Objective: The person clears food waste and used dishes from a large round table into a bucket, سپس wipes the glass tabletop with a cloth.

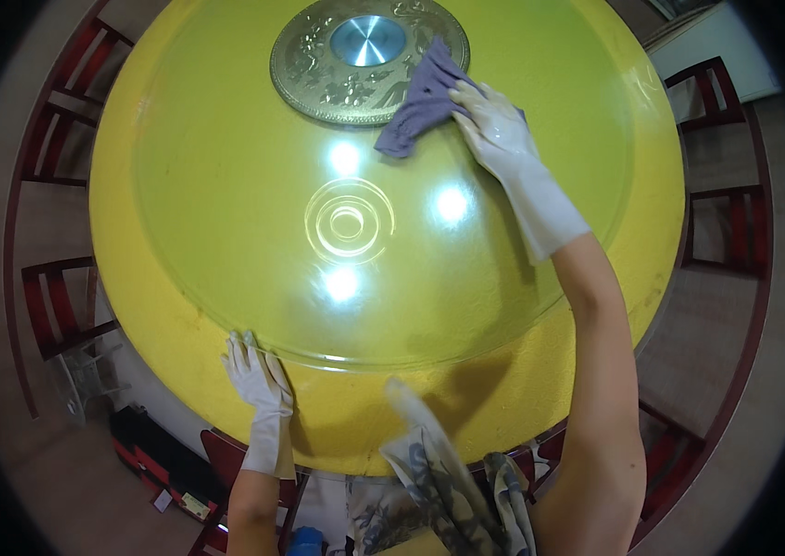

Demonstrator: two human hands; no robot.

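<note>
My right hand (493, 128), in a whitish rubber glove, presses a purple cloth (427, 104) on the glass turntable (246, 208) of a round table. The cloth overlaps the lower right rim of an ornate metal centre disc (337, 87) that has a shiny blue-silver middle. My left hand (257, 375), gloved as well, lies with its fingertips on the near left edge of the glass. It holds nothing. Beneath the glass is a yellow tabletop (531, 396).
Dark red chairs (59, 299) (726, 229) stand around both sides of the table. At the lower left are a clear plastic stool (86, 375) and a black and red cabinet (163, 452). A patterned fabric (427, 465) hangs near my body at the table's near edge.
</note>
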